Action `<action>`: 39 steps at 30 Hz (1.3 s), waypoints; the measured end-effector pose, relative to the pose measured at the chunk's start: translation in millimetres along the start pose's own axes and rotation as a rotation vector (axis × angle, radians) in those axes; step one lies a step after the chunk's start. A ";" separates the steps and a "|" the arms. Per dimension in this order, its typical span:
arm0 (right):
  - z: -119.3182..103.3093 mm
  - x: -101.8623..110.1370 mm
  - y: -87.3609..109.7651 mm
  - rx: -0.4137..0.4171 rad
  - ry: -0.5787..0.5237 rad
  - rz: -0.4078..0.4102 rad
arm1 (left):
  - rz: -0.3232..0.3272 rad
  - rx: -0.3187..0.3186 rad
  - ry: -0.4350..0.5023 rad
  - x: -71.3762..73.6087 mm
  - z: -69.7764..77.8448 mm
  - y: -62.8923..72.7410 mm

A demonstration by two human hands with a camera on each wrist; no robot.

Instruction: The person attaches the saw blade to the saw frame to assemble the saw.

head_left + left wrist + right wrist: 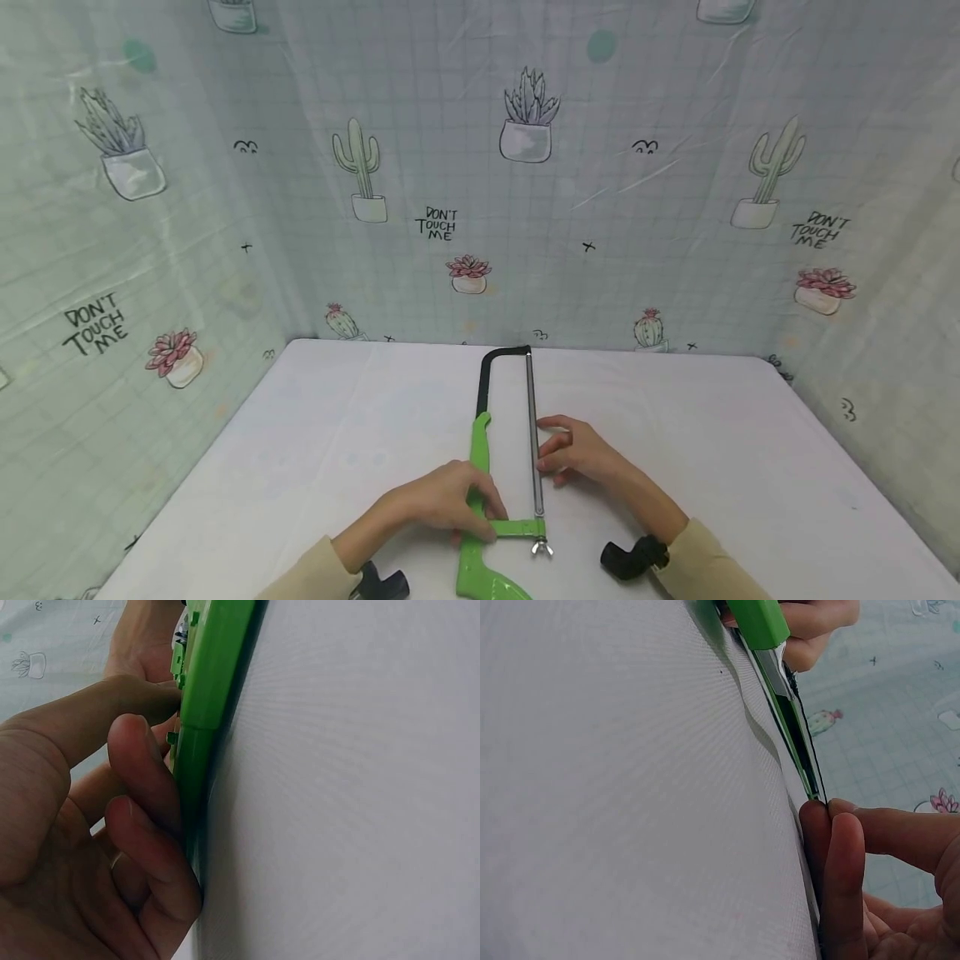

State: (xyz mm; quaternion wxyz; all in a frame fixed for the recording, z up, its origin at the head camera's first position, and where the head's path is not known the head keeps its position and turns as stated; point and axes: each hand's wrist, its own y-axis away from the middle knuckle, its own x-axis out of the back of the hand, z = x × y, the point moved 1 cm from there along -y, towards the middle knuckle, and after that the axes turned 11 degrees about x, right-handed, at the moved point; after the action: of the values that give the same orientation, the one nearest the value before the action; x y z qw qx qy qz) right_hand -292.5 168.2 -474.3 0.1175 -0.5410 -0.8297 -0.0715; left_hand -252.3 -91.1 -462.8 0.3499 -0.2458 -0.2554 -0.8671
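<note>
A hacksaw (480, 446) lies flat on the white table, its black bow (484, 385) toward the back and its green handle (480, 575) toward me. My left hand (448, 496) grips the green frame where the lower crossbar (517, 528) branches off. In the left wrist view, curled fingers (142, 840) lie along the green frame (214, 675). My right hand (581, 450) is at the middle of the grey blade (533, 442). The right wrist view shows thumb and finger pinching the blade's edge. A wing nut (542, 548) sits below the crossbar's end.
The white table (360, 417) spreads to both sides of the saw. Behind and beside it hangs a cloth (570, 200) printed with potted cacti. Black wrist mounts (630, 560) sit under both forearms, close to the table.
</note>
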 end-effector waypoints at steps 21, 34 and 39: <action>1.7 -2.0 0.8 0.006 -0.041 -0.010 | 0.000 -0.001 0.011 -2.6 -3.3 0.4; -1.7 -0.4 4.4 0.028 -0.051 -0.038 | -0.010 0.014 0.017 -1.1 -0.1 2.6; -3.4 1.3 5.0 0.020 -0.046 -0.039 | -0.008 0.003 0.012 -1.5 -0.4 1.9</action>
State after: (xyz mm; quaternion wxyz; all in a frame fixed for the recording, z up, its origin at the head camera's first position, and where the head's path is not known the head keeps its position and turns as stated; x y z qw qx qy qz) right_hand -287.9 170.6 -470.6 0.1021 -0.5253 -0.8431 -0.0531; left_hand -250.0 -91.8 -463.5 0.3484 -0.2389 -0.2556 -0.8696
